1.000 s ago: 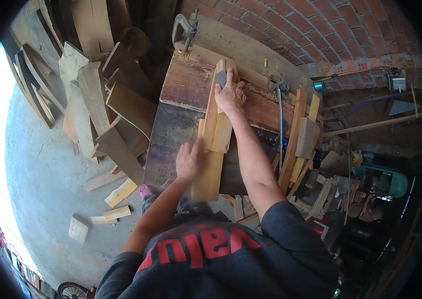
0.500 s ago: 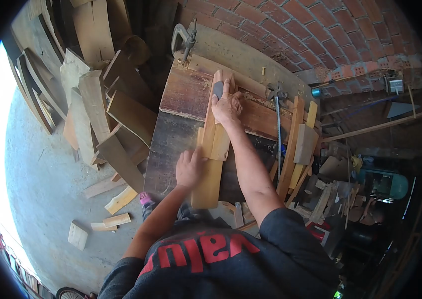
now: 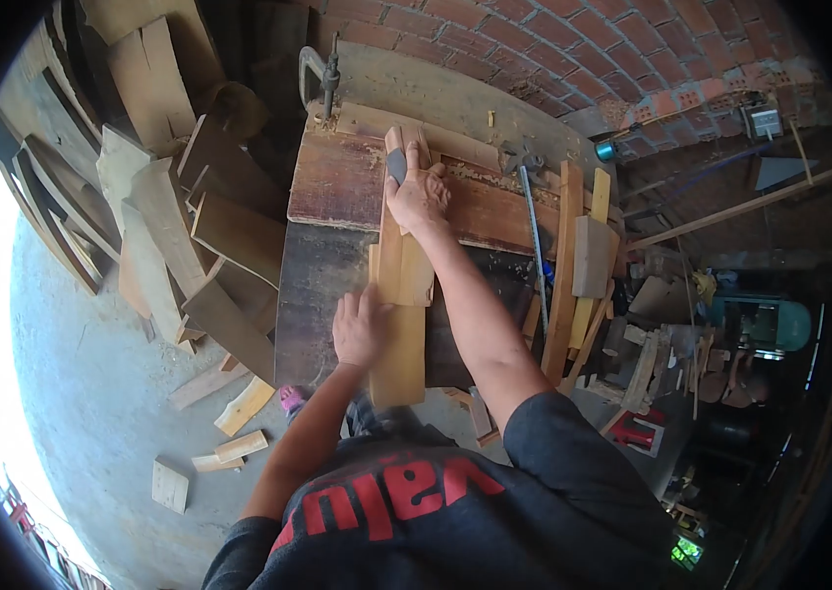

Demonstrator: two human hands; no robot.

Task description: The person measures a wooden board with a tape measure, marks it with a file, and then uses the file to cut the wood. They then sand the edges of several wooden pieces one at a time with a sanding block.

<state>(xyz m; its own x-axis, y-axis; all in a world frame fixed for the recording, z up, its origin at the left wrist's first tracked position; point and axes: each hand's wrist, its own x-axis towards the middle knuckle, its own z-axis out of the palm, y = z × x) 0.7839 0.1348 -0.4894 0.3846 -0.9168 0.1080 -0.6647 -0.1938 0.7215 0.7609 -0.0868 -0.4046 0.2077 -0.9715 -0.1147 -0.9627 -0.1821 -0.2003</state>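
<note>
My right hand is closed round the upper part of a reddish-brown wooden piece, index finger stretched along its top. A dark grey flat patch shows beside the thumb; its kind is unclear. Under and below this piece lies a pale wooden piece with a notched end. A longer yellowish board extends from there toward my body, over the workbench's near edge. At that board's left edge rests my left hand, fingers stretched out on the dark benchtop and thumb side against the board.
A metal clamp stands at the bench's far left corner. Wood shavings and a metal ruler lie right of my arm, beside long wood strips. Curved boards are piled on the left floor. A brick wall rises behind.
The view has shifted, so the bench appears farther left. My left hand's fingers look more spread beside the yellowish board. My right hand keeps its hold on the wooden piece.
</note>
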